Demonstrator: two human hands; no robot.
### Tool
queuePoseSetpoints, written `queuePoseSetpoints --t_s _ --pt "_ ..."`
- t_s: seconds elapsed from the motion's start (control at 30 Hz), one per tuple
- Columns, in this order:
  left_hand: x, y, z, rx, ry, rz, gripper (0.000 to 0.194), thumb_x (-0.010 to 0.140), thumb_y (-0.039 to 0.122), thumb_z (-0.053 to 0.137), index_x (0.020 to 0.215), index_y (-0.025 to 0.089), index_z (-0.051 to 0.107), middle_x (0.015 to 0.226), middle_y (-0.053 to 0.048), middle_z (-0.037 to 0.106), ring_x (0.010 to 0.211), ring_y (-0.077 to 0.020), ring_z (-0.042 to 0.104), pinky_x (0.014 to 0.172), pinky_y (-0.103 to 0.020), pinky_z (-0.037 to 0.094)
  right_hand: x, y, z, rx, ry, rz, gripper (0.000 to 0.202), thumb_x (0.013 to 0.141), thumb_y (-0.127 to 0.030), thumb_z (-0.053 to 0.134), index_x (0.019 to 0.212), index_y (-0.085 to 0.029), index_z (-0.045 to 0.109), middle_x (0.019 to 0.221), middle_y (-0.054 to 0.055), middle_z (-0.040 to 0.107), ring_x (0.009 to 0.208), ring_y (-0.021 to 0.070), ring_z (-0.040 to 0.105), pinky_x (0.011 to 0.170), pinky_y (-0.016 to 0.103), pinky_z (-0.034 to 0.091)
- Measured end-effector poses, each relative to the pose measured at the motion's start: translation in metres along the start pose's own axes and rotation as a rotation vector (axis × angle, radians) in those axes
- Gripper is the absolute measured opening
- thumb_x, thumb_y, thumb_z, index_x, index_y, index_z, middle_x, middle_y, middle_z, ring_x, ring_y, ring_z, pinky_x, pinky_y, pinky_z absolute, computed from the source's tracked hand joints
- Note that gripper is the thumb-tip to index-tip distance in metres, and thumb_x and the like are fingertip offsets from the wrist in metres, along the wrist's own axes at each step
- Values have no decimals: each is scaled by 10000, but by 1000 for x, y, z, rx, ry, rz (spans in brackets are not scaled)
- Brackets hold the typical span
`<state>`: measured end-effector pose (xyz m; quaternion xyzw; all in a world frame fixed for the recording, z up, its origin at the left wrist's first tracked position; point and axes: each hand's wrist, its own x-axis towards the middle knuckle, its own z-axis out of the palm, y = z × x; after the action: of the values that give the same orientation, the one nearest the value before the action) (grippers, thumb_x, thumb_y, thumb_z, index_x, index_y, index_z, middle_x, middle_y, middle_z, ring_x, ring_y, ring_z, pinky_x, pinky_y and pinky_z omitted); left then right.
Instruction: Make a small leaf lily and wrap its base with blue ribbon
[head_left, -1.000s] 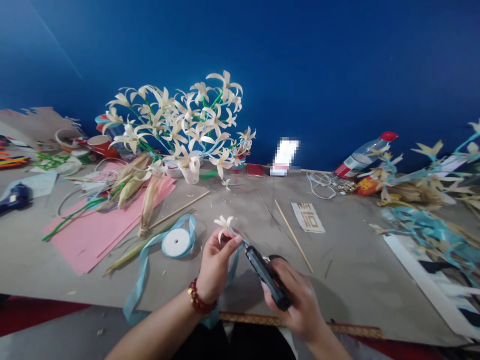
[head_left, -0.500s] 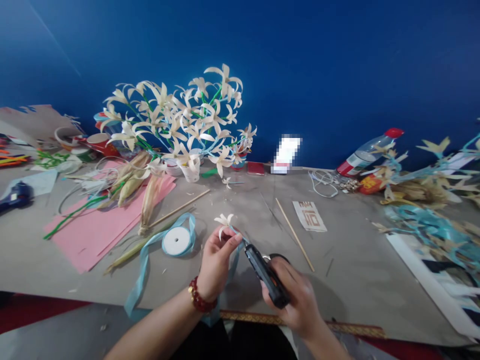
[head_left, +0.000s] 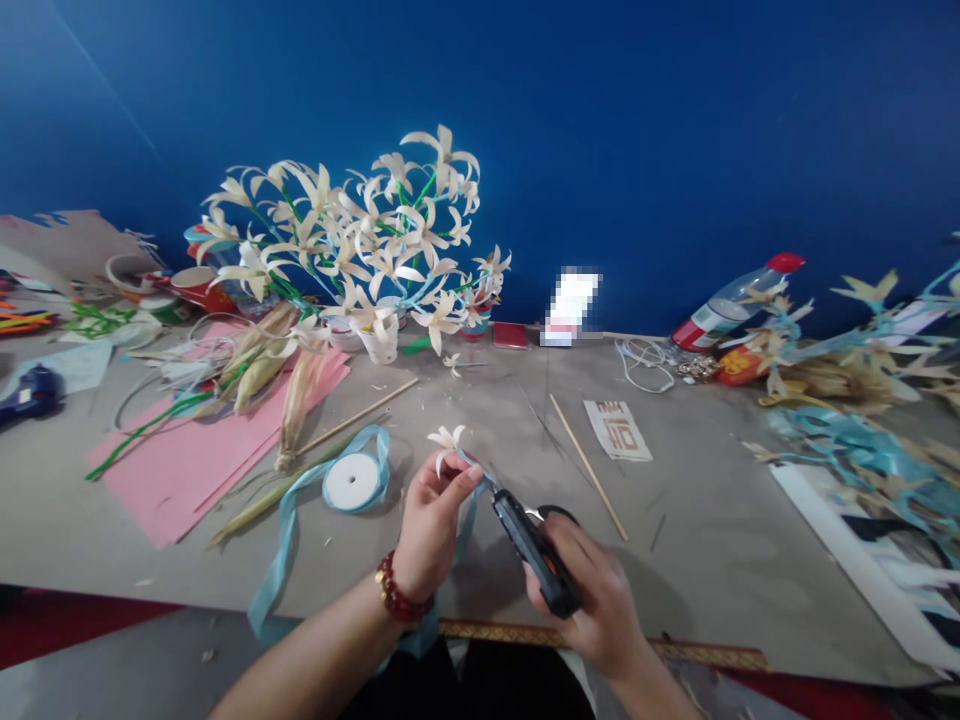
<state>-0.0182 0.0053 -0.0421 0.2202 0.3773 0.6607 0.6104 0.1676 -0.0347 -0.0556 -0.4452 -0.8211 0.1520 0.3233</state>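
My left hand (head_left: 435, 510), wearing a red bead bracelet (head_left: 401, 590), pinches the light-blue wrapped stem of a small white flower (head_left: 448, 440) between thumb and fingers. Its petals stick out above my fingertips. In my right hand (head_left: 589, 590) is a black glue gun (head_left: 534, 555), its metal tip touching or very near the stem just right of my left thumb. A black loop with a silver part shows beside the gun; what it belongs to is mostly hidden. Blue ribbon hangs below my left hand, and a ribbon spool (head_left: 352, 482) lies to its left.
White flowers (head_left: 375, 230) stand in cups at the back. Pink paper (head_left: 180, 465) and dried husks (head_left: 262, 375) lie left. A wooden stick (head_left: 589, 465), a patterned paper square (head_left: 619, 430), a tilted bottle (head_left: 735, 300) and more blue ribbon (head_left: 870, 450) are on the right.
Almost nothing differs. The view has shifted slightly, and the glue gun's tip sits a touch farther right and lower; both hands keep their grips.
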Motion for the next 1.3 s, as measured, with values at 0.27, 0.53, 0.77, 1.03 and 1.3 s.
queuePoseSetpoints --t_s 0.27,0.53,0.77,1.03,1.3 --pt "0 -1 -1 -27 -10 -12 157 728 211 806 761 184 655 762 19 601 761 -112 529 760 -225 425 -4 3 3 -7 7 3 209 821 -177 506 1022 -198 556 909 111 686 776 251 693 638 314 567" --pt "0 1 1 -37 -3 -25 175 705 214 813 739 179 645 750 21 595 743 -110 534 752 -227 426 -2 4 2 -24 47 -30 228 843 -176 502 1066 -207 543 897 106 692 743 250 704 626 320 581" --pt "0 2 1 -20 -6 -28 165 714 211 804 742 179 645 754 16 589 739 -112 536 744 -228 424 -12 7 2 -73 158 -38 269 888 -235 524 1155 -210 528 915 109 703 765 262 723 622 320 590" --pt "1 1 -3 -5 -13 -27 158 718 226 812 755 179 665 745 16 601 740 -110 544 722 -209 430 -23 29 -23 -262 266 133 215 944 -288 516 1148 -222 524 934 102 685 788 248 701 668 322 556" --pt "0 1 -3 -21 -25 -91 178 713 212 829 756 183 659 756 34 608 747 -84 541 729 -160 444 -24 96 -75 -830 11 377 218 907 -278 515 1093 -175 566 1013 112 694 694 258 690 498 311 454"
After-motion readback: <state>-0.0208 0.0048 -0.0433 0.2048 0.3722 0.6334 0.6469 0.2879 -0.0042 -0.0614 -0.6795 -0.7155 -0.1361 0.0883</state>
